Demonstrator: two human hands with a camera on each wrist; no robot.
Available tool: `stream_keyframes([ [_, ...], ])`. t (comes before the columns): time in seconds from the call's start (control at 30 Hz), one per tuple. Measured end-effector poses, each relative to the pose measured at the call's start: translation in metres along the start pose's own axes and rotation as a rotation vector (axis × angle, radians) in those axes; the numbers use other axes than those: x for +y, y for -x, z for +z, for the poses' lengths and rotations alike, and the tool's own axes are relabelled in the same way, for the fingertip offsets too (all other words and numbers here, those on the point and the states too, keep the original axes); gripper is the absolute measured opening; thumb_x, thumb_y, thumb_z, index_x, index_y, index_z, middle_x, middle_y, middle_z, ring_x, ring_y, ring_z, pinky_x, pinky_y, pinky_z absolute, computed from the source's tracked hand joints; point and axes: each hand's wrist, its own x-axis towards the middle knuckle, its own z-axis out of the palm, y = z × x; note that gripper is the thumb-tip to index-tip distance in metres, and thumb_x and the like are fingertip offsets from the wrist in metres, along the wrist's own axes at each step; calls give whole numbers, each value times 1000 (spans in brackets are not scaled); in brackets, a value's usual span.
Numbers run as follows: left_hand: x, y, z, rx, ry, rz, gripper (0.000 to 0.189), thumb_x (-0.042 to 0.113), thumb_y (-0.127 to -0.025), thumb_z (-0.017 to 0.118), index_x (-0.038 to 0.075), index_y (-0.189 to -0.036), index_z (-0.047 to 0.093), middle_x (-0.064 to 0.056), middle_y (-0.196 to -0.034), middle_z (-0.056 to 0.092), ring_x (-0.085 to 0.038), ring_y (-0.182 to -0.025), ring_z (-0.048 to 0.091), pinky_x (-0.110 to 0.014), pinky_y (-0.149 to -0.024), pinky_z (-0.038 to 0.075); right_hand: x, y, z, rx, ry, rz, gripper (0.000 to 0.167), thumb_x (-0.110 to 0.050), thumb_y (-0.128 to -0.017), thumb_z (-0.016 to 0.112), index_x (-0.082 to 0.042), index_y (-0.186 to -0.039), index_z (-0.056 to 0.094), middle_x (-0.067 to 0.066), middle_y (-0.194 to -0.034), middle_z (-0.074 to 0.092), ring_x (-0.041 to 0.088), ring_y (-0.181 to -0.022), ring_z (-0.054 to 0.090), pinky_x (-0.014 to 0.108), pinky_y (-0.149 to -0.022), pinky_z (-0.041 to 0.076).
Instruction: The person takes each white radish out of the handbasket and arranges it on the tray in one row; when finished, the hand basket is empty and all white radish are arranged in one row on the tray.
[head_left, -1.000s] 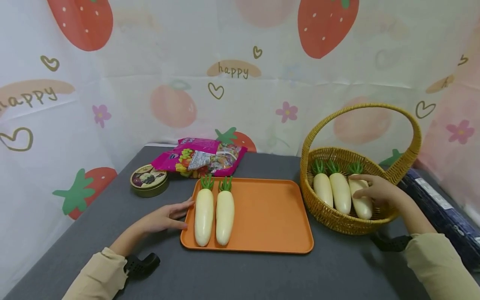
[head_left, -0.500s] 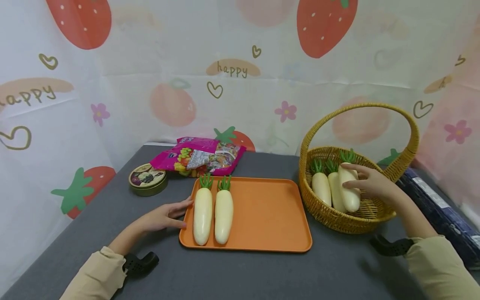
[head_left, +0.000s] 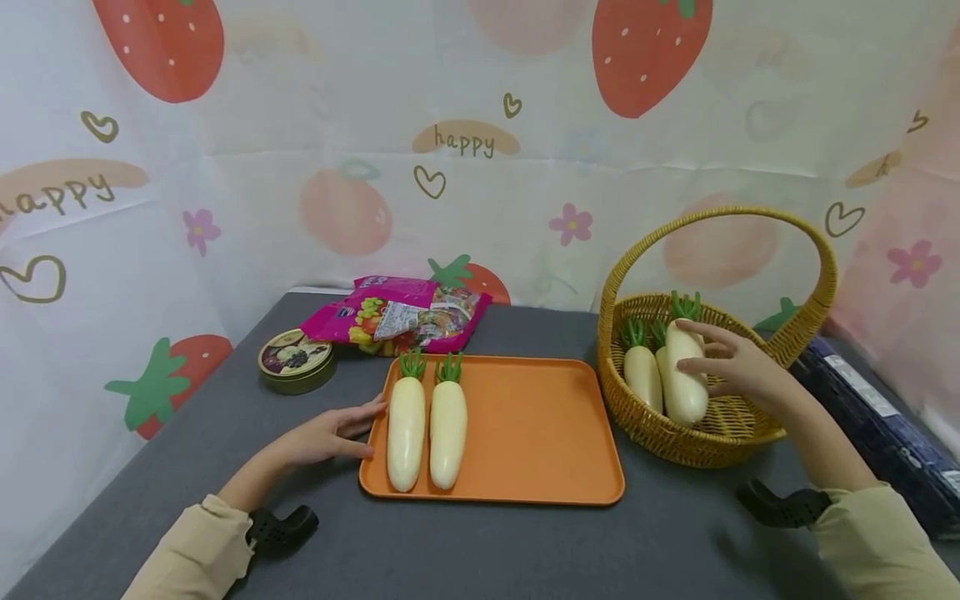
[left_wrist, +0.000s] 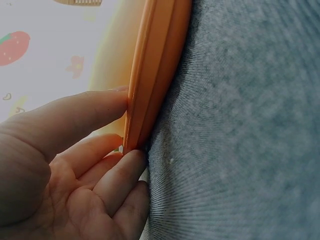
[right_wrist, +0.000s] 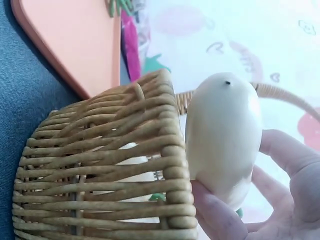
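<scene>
I have the wicker basket (head_left: pixel 675 443) on my feed at about half past two from the orange tray (head_left: pixel 540 425). The left hand (head_left: pixel 326 437), fingers loosely extended, touches the tray's nine-o'clock rim. The right hand (head_left: pixel 750 375) grips a white radish (head_left: pixel 685 393) over the basket, thumb and fingers partly curled round it. Two similar radishes (head_left: pixel 406 437) lie toward the tray's nine o'clock; two more, one partly hidden, sit toward nine in the basket.

creamy white on the radishes (head_left: pixel 685 400), green on their leaf tufts (head_left: pixel 449 368); plain orange on the tray (head_left: pixel 536 433); golden weave on the basket (head_left: pixel 663 437); dark grey on the table (head_left: pixel 525 550); magenta with fruit print on the packet (head_left: pixel 401 317); beige on the sleeves (head_left: pixel 191 554); strawberry, heart and flower motifs on the white backdrop (head_left: pixel 487 217).
</scene>
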Motion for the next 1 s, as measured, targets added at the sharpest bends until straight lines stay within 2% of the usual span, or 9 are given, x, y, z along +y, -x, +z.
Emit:
stream_keyframes([
  [0.3, -1, 0, 0, -3, 11, -9, 69, 15, -87, 60, -7, -139, 20, -27, -143, 3, -38, -126, 23, -49, -99, 20, -5, 6, 11, 7, -27, -21, 68, -21, -87, 61, -9, -143, 24, 31, -128, 27, 33, -101, 48, 43, -70, 50],
  [0.47, -1, 0, 0, -4, 14, -3, 68, 14, -87, 60, -8, -138, 20, -28, -142, 3, -39, -126, 22, -49, -99, 20, -10, 11, 19, 10, -48, -31, 68, -20, -86, 61, -10, -143, 25, 31, -129, 24, 34, -97, 52, 44, -69, 50],
  [0.63, 0, 0, 0, -8, 19, 8, 69, 13, -87, 60, -9, -138, 19, -29, -142, 2, -40, -126, 22, -49, -99, 20, -17, 15, 26, 21, -45, -73, 65, -19, -87, 60, -10, -142, 26, 30, -134, 21, 43, -111, 38, 43, -68, 51],
  [0.73, 1, 0, 0, -8, 26, 5, 69, 12, -87, 60, -9, -138, 19, -29, -142, 2, -39, -126, 22, -49, -99, 20, -20, 17, 29, 25, -25, -88, 65, -19, -87, 60, -11, -142, 27, 30, -134, 21, 43, -114, 33, 43, -68, 51],
  [0.87, 0, 0, 0, -6, 29, -3, 69, 13, -87, 60, -9, -138, 19, -28, -142, 2, -39, -126, 21, -48, -99, 20, -23, 20, 34, 28, 1, -94, 65, -20, -87, 61, -11, -142, 28, 30, -132, 23, 42, -106, 44, 43, -66, 51],
  [1.0, 0, 0, 1, -1, 26, -4, 69, 13, -87, 60, -9, -138, 19, -28, -143, 2, -39, -126, 22, -48, -99, 21, -22, 24, 39, 8, -15, -110, 64, -17, -86, 61, -11, -141, 29, 30, -132, 25, 40, -102, 48, 42, -66, 51],
])
